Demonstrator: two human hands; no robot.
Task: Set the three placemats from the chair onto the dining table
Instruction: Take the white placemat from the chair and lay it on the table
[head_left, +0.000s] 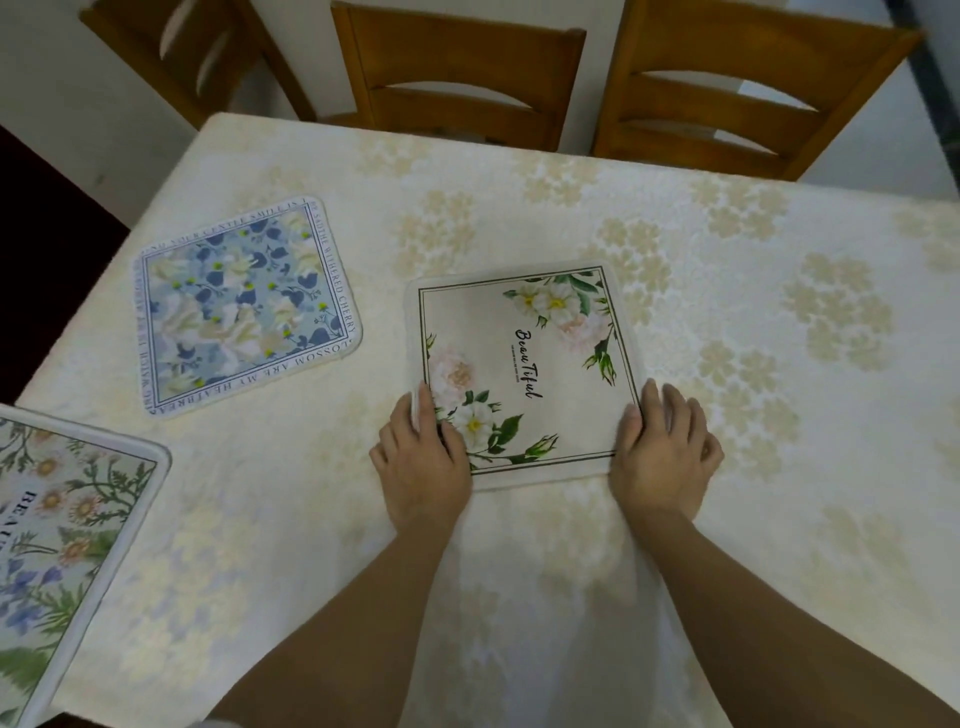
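Note:
A cream placemat with white flowers and the word "Beautiful" (524, 364) lies flat on the dining table (727, 467), in the middle. My left hand (423, 465) grips its near left corner, and my right hand (662, 457) grips its near right corner. A blue floral placemat (244, 306) lies flat on the table's left part, turned at an angle. A third placemat with daisies and blue flowers (57, 545) shows at the lower left, overlapping the table's left edge and cut off by the frame.
A cream tablecloth with a pale flower pattern covers the table. Three wooden chairs (457, 78) stand along the far side. A dark area lies beyond the table's left edge.

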